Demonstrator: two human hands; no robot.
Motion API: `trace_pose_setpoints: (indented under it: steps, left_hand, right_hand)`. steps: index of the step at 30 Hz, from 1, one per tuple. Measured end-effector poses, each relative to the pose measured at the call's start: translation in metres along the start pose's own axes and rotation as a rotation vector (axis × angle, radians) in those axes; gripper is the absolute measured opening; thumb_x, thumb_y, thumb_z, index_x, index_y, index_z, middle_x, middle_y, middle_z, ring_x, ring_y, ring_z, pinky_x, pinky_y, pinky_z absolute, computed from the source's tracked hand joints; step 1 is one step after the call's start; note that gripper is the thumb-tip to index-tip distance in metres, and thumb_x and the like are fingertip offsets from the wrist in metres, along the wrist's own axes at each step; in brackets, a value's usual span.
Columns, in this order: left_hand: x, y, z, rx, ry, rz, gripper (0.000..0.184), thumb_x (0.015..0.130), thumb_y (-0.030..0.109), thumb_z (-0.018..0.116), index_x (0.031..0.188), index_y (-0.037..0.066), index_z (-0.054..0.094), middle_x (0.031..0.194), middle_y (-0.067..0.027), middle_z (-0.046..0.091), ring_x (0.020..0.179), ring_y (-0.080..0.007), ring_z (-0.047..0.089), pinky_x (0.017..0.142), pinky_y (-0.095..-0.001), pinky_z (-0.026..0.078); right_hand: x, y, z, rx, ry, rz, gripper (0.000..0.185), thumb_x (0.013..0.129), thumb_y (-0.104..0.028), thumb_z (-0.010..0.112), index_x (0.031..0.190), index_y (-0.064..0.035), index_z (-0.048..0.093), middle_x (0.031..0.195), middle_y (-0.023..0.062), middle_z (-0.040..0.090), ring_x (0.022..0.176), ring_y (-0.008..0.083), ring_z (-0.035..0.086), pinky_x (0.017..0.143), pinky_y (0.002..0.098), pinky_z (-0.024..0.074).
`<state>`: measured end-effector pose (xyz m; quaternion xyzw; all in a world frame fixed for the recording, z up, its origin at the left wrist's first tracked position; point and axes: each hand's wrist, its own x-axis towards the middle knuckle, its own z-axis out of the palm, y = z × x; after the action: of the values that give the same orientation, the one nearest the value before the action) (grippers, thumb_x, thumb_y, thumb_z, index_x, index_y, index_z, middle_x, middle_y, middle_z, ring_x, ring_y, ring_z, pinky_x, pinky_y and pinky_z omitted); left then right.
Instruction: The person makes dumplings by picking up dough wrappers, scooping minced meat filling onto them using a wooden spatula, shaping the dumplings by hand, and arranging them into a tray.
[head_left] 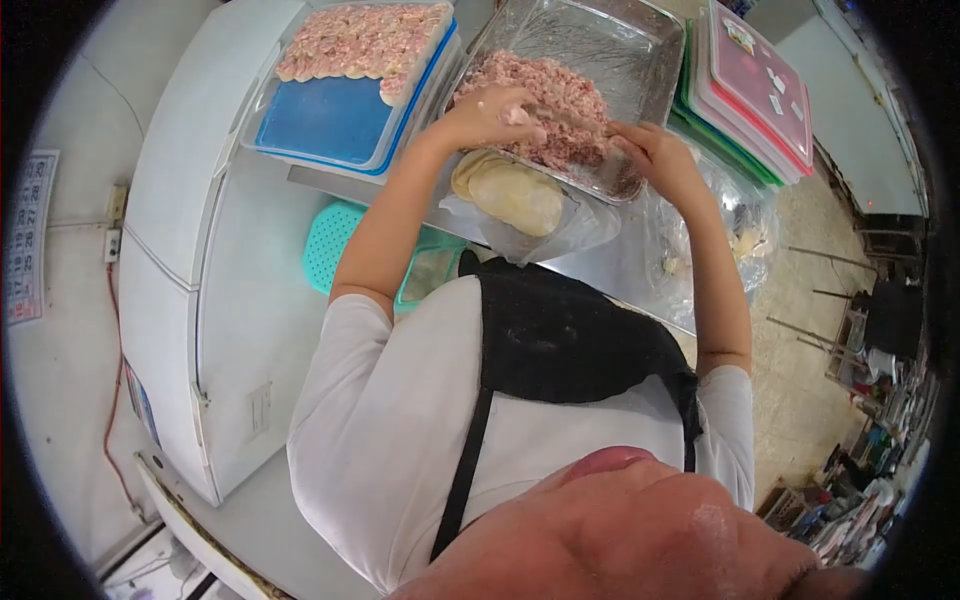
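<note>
My left hand (pixel 490 118) is cupped above the near left side of a metal tray (pixel 645 45). In its curled fingers is a small pale pink piece that looks like a dumpling wrapper with meat, partly hidden by the fingers. Over the tray's near right side, my right hand (pixel 652 155) grips a thin flat spreader (pixel 568 118), its tip pointing left toward my left hand. Raw minced meat (pixel 545 85) is heaped under both hands. Just in front of the tray, a stack of round pale wrappers (pixel 515 195) lies on a plastic bag (pixel 585 225).
On the left, a blue-based plastic container (pixel 325 125) holds rows of filled dumplings (pixel 360 40). Stacked colored lids or boxes (pixel 755 90) stand at right, beside a clear plastic bag (pixel 705 240). A turquoise perforated basket (pixel 330 245) sits below the counter edge, near a white fridge (pixel 260 300).
</note>
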<state>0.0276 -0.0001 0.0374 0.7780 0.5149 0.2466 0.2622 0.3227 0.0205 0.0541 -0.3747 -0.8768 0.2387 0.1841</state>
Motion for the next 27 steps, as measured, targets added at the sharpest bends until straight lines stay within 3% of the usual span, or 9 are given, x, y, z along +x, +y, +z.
trace_pose_setpoints:
  steps: [2,3,6,11,15,18,19,22,27]
  left_hand:
    - [0.001,-0.011,0.01,-0.096,0.108,0.033,0.066,0.069,0.046,0.077,0.115,0.001,0.061,0.114,-0.0186,0.063,0.109,-0.028,0.059,0.093,-0.0368,0.045]
    - [0.001,-0.013,0.014,-0.146,0.16,0.051,0.069,0.069,0.047,0.077,0.115,0.0,0.06,0.115,-0.0197,0.062,0.111,-0.0286,0.058,0.094,-0.0371,0.045]
    - [-0.001,-0.002,0.016,-0.005,0.094,-0.184,0.07,0.072,0.044,0.077,0.12,-0.003,0.055,0.123,-0.0222,0.056,0.117,-0.0301,0.052,0.1,-0.0374,0.04]
    - [-0.023,0.017,-0.006,-0.22,0.16,-0.116,0.071,0.072,0.041,0.078,0.125,0.0,0.052,0.127,-0.0185,0.054,0.119,-0.0263,0.05,0.1,-0.0366,0.039]
    - [-0.026,0.037,-0.025,-0.338,0.234,0.228,0.062,0.071,0.03,0.081,0.121,0.003,0.056,0.123,-0.0135,0.057,0.117,-0.0248,0.052,0.099,-0.0359,0.04]
    - [-0.027,0.034,-0.031,-0.3,0.01,0.217,0.053,0.071,0.03,0.08,0.112,0.003,0.06,0.104,-0.01,0.065,0.104,-0.0221,0.06,0.09,-0.0343,0.047]
    - [-0.032,0.031,-0.029,-0.227,0.127,0.308,0.045,0.073,0.03,0.078,0.105,0.002,0.064,0.101,-0.0103,0.066,0.1,-0.0218,0.061,0.087,-0.0348,0.048]
    - [-0.04,0.027,-0.048,-0.139,-0.04,0.145,0.047,0.073,0.034,0.078,0.105,0.003,0.063,0.104,-0.0113,0.066,0.1,-0.0255,0.061,0.085,-0.0356,0.048]
    - [-0.055,-0.015,-0.077,-0.152,0.029,0.107,0.05,0.072,0.037,0.078,0.105,0.003,0.062,0.107,-0.0108,0.063,0.1,-0.0222,0.059,0.087,-0.0338,0.046]
  right_hand:
    - [-0.006,-0.038,-0.006,-0.201,0.148,0.09,0.026,0.09,-0.021,0.055,0.114,-0.0109,0.062,0.097,0.0156,0.066,0.087,0.0361,0.063,0.075,0.0405,0.0506]
    - [-0.007,-0.036,0.005,-0.058,0.235,-0.1,0.026,0.091,-0.024,0.053,0.115,-0.0149,0.06,0.093,0.0146,0.066,0.087,0.0361,0.063,0.073,0.0445,0.0499]
    - [-0.005,0.015,0.051,-0.097,0.126,-0.032,0.026,0.091,-0.026,0.052,0.114,-0.0166,0.061,0.092,0.015,0.065,0.087,0.035,0.063,0.073,0.0448,0.0499]
    - [-0.024,0.015,0.008,-0.3,-0.137,0.236,0.028,0.093,-0.026,0.052,0.114,-0.0117,0.064,0.097,0.019,0.066,0.089,0.0321,0.065,0.078,0.039,0.0493]
    - [-0.031,-0.021,-0.023,0.271,0.035,0.205,0.032,0.093,-0.028,0.057,0.113,-0.0038,0.063,0.107,0.0177,0.066,0.097,0.0282,0.065,0.085,0.033,0.0473]
    - [-0.021,-0.077,-0.015,0.249,-0.039,0.123,0.03,0.093,-0.026,0.056,0.113,-0.0038,0.064,0.106,0.0167,0.067,0.096,0.0272,0.065,0.085,0.0331,0.0476]
    - [-0.016,-0.067,0.005,0.235,-0.006,-0.053,0.029,0.093,-0.026,0.056,0.113,-0.0061,0.064,0.105,0.0158,0.067,0.091,0.0245,0.066,0.08,0.0345,0.0493]
    - [0.001,-0.077,-0.012,0.084,-0.101,0.082,0.028,0.092,-0.025,0.057,0.113,-0.0089,0.065,0.1,0.0146,0.067,0.086,0.0254,0.066,0.075,0.0365,0.0503]
    - [0.016,-0.138,0.012,-0.232,0.137,-0.072,0.024,0.09,-0.024,0.057,0.106,-0.0098,0.067,0.091,0.0145,0.065,0.079,0.0343,0.063,0.07,0.0405,0.0495]
